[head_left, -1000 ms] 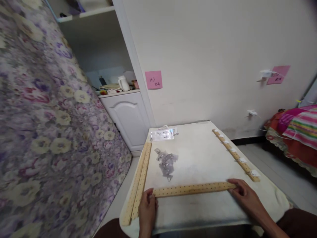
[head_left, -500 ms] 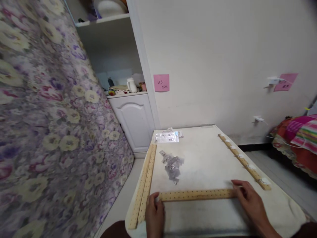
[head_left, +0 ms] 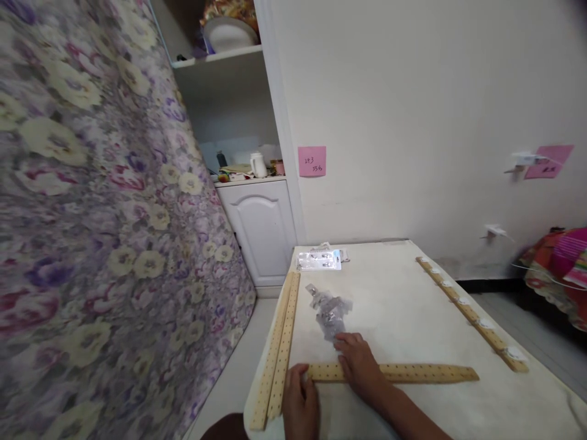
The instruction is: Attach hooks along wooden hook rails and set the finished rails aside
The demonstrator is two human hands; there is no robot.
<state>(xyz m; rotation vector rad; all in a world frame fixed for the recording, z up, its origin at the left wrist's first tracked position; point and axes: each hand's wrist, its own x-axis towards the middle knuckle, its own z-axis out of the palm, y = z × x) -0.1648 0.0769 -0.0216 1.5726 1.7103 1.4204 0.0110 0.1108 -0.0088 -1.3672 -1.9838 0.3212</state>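
A pale wooden strip with a row of holes (head_left: 426, 373) lies crosswise near the front of the table. My left hand (head_left: 301, 400) has its thumb and fingers closed around the strip's left end. Reaching across the strip, my right hand (head_left: 361, 365) has its fingers stretched forward, with the fingertips at the near edge of a pile of small clear plastic bags (head_left: 331, 311). Small metal pieces seem to be inside the bags. Whether the fingertips press on a bag is hard to make out.
Two more holed strips (head_left: 276, 354) lie side by side along the table's left edge. Along the right edge lies a strip with several white-backed pieces (head_left: 472, 315). Clear packaging (head_left: 318, 260) is at the far left corner of the table (head_left: 380, 293). A floral curtain (head_left: 114, 244) hangs at left.
My right hand has left the strip's right end and moved left to the plastic bags. My left hand stays at the strip's left end. The view has shifted slightly.
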